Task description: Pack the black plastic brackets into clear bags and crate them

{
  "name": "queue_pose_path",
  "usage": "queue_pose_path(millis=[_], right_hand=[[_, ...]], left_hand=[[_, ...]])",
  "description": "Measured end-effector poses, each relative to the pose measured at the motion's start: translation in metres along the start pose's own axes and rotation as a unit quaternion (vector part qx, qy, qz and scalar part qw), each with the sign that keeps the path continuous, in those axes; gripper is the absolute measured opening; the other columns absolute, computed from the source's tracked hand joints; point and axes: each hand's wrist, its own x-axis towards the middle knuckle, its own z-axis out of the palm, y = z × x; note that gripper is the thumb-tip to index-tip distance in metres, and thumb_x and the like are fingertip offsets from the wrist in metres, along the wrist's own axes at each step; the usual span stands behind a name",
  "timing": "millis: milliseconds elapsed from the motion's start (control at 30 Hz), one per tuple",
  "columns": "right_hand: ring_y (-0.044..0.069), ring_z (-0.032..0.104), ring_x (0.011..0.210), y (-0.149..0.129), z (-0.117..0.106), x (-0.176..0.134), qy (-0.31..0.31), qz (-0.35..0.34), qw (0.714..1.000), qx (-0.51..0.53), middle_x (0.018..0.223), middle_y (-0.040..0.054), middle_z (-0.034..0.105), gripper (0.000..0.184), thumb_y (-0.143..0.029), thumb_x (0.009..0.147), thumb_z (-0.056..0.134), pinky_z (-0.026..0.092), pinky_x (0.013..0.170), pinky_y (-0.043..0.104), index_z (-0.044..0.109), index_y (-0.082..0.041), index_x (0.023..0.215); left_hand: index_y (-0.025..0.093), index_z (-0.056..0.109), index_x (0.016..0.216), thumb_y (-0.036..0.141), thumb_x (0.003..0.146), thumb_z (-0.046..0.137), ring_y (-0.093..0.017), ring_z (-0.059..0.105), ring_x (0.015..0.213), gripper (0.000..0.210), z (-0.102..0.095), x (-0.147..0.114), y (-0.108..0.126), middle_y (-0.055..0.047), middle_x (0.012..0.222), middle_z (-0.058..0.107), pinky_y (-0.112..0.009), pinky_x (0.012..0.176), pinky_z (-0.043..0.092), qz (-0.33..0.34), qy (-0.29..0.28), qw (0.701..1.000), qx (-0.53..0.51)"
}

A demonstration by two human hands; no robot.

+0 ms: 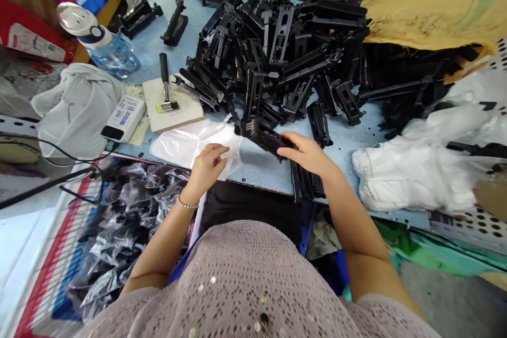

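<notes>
Right hand (303,153) grips one black part (262,134) over the blue worktop (259,168); my left hand (208,163) bends loosely above a white plastic bag (178,142), whether pinching I cannot tell; beyond lies a heap of black parts (282,34)

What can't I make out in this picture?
All in the head view:
Held part: details blurred; one end hidden by the right hand.
Label on the white box: fine print too small to read.
Yellow sack: what it covers, hidden by the sack itself.
Basket: near end, cut off by the bottom edge.
</notes>
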Motion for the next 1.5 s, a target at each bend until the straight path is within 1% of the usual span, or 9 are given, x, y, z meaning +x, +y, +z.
queue_pose_path(millis=[200,333,500,600,733,867,1100,1300,1500], right_hand=[[0.021,0.069,0.064,0.004,0.08,-0.028,-0.171,0.23,0.874,0.392,0.078,0.0074,0.073,0.054,-0.068,0.074,0.075,0.056,0.056,0.032,0.07,-0.017,0.089],[0.02,0.069,0.07,0.011,0.103,-0.04,-0.012,0.21,0.94,0.268,0.08,0.005,0.073,0.037,-0.058,0.088,0.067,0.057,0.065,0.033,0.068,-0.021,0.09],[0.029,0.071,0.096,-0.014,0.1,-0.05,0.018,0.132,0.991,-0.016,0.102,0.0111,0.076,0.025,-0.043,0.097,0.061,0.053,0.084,0.04,0.068,-0.021,0.107],[0.025,0.071,0.086,-0.015,0.103,-0.042,-0.01,0.152,0.987,0.049,0.092,0.0091,0.074,0.024,-0.044,0.096,0.061,0.055,0.079,0.038,0.066,-0.02,0.097],[0.018,0.067,0.066,0.005,0.115,-0.021,-0.102,0.224,0.866,0.435,0.079,0.0039,0.071,0.033,-0.051,0.088,0.069,0.058,0.06,0.031,0.062,-0.019,0.088],[0.016,0.065,0.064,0.016,0.124,-0.007,-0.006,0.245,0.763,0.598,0.073,-0.0008,0.067,0.035,-0.048,0.079,0.079,0.06,0.057,0.028,0.06,-0.021,0.091],[0.016,0.066,0.077,-0.004,0.145,-0.022,0.098,0.168,0.865,0.462,0.087,0.0008,0.067,0.036,-0.057,0.086,0.072,0.058,0.058,0.025,0.066,-0.024,0.097],[0.02,0.073,0.084,-0.039,0.143,-0.046,-0.119,0.062,0.911,0.39,0.094,0.0067,0.075,0.051,-0.068,0.099,0.05,0.062,0.076,0.036,0.071,-0.023,0.109],[0.029,0.07,0.109,-0.027,0.071,-0.091,0.031,0.117,0.978,-0.173,0.121,0.0129,0.072,0.031,-0.037,0.105,0.056,0.056,0.092,0.044,0.066,-0.021,0.129]], left_hand=[[0.02,0.072,0.122,0.021,0.084,0.067,-0.011,0.065,0.075,0.038,-0.007,0.001,-0.007,-0.012,0.13,0.064,-0.027,0.068,0.06,-0.002,-0.008,1.0,-0.029],[0.021,0.062,0.14,0.017,0.09,0.061,-0.007,0.061,0.068,0.051,-0.016,-0.004,-0.01,-0.016,0.142,0.058,-0.029,0.07,0.061,0.03,0.002,0.998,0.049],[0.023,0.048,0.154,0.011,0.094,0.055,-0.011,0.068,0.075,0.062,-0.016,-0.01,0.001,-0.017,0.148,0.055,-0.031,0.074,0.064,0.116,0.005,0.979,0.169],[0.026,0.032,0.164,0.007,0.096,0.051,-0.019,0.074,0.092,0.073,-0.015,-0.013,0.012,-0.017,0.151,0.055,-0.032,0.073,0.067,0.183,0.003,0.954,0.238],[0.028,0.014,0.169,0.002,0.097,0.045,-0.026,0.07,0.123,0.082,-0.014,-0.027,0.025,-0.016,0.154,0.054,-0.04,0.094,0.068,0.288,-0.072,0.929,0.222],[0.026,0.016,0.169,0.0,0.097,0.044,-0.024,0.065,0.132,0.082,-0.009,-0.043,0.03,-0.014,0.155,0.053,-0.039,0.106,0.063,0.318,-0.123,0.928,0.148],[0.018,0.033,0.163,0.017,0.096,0.06,-0.031,0.069,0.124,0.073,-0.004,-0.042,0.043,-0.021,0.146,0.058,-0.045,0.098,0.066,0.319,-0.16,0.927,0.117],[0.03,0.067,0.137,0.016,0.095,0.066,-0.02,0.073,0.113,0.044,-0.096,-0.072,0.079,-0.007,0.125,0.073,-0.034,0.099,0.064,0.185,-0.172,0.967,0.042],[0.023,0.082,0.091,0.04,0.079,0.074,-0.024,0.076,0.07,0.022,-0.157,-0.133,-0.048,-0.006,0.086,0.079,-0.03,0.058,0.063,-0.221,-0.281,0.928,0.107]])
